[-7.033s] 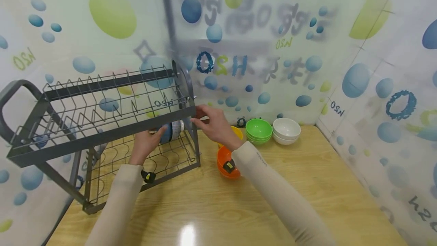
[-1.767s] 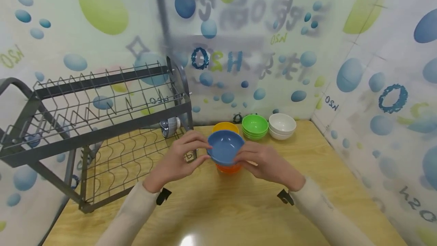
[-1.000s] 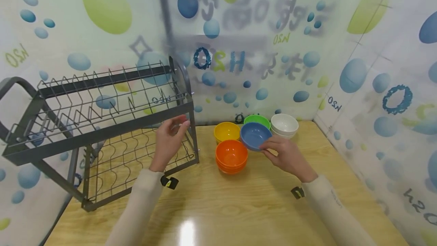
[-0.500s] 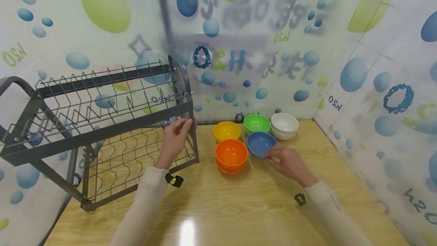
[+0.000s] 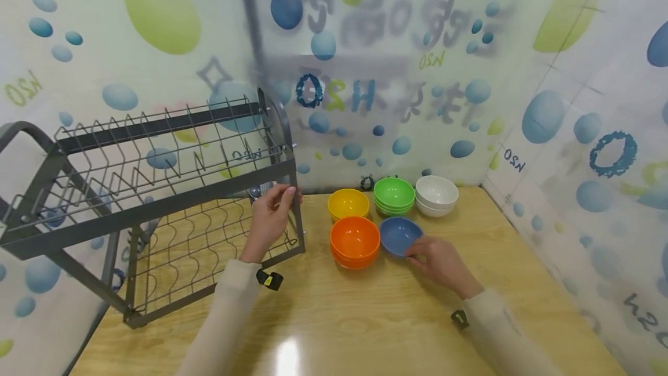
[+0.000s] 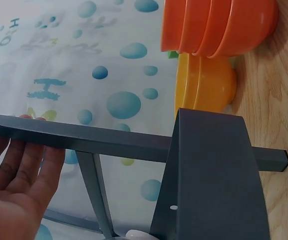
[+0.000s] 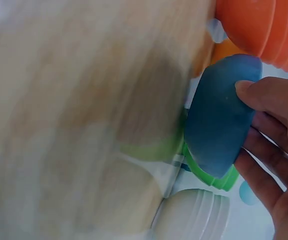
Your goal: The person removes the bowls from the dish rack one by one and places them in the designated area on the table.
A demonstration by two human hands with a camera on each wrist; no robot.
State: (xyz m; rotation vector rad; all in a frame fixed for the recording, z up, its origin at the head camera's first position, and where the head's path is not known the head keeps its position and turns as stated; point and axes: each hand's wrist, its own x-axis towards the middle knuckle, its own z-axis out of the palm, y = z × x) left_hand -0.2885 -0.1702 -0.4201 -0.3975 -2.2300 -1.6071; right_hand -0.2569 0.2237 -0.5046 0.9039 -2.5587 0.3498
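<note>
My right hand (image 5: pixel 438 263) pinches the rim of a shallow blue bowl (image 5: pixel 398 237), right of the stacked orange bowls (image 5: pixel 355 241) and in front of the green ones (image 5: pixel 394 195). In the right wrist view the thumb presses the outside of the blue bowl (image 7: pixel 221 115), and the other fingers lie along its open side. My left hand (image 5: pixel 271 219) holds the right front post of a dark two-tier dish rack (image 5: pixel 235 177). Its fingers curl behind the post (image 6: pixel 84 137) in the left wrist view. Behind that hand, a blue-patterned piece (image 5: pixel 255 191) stands partly hidden in the rack.
Yellow bowls (image 5: pixel 348 204) stand behind the orange stack, and white bowls (image 5: pixel 437 193) stand at the back right. The wooden table (image 5: pixel 365 318) meets printed walls at the back and right. The rack's upper wire tier (image 5: pixel 156 149) overhangs the lower one.
Both hands held the blue bowl 1.8 s ago. My left hand has since let go and taken the rack post; my right hand has carried the bowl rightward, then lowered it beside the orange stack.
</note>
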